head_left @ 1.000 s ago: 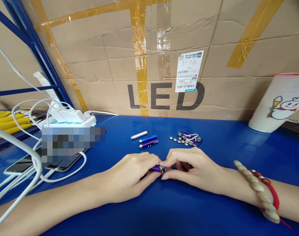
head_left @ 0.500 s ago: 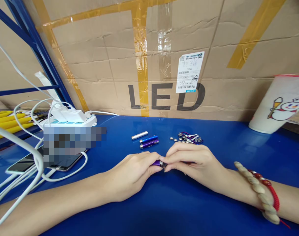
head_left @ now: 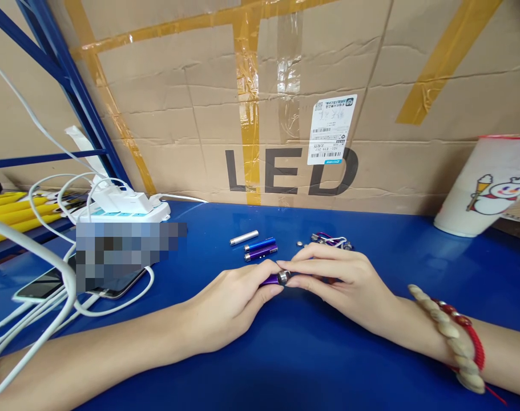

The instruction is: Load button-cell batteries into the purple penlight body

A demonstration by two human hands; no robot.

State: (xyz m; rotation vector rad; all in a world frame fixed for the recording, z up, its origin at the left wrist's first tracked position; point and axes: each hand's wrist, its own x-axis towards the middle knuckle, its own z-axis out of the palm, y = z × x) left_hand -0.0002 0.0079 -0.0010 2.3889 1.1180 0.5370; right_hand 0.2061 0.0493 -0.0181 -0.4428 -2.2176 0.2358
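The left hand [head_left: 225,302] wraps a purple tube [head_left: 269,280], held above the middle of the counter [head_left: 285,354]; the right hand [head_left: 345,277] pinches the silver end [head_left: 283,277] of that tube between thumb and fingertips. Risk: if the left grip slackens while the right fingers turn or pull, the smooth tube may slip; a skewed silver end may bind. A low right hand may also scatter the small discs behind it. Count, tubes: four; one held, three lying toward the far edge: one silver tube [head_left: 244,237], one blue tube [head_left: 260,245], one second purple tube [head_left: 261,253]. Discs: one silver disc [head_left: 299,244] shows clearly; total hidden. Cord-and-clip tangle [head_left: 328,240]: one pile, pieces not countable. Cups: one cup [head_left: 465,200], near the far right corner.
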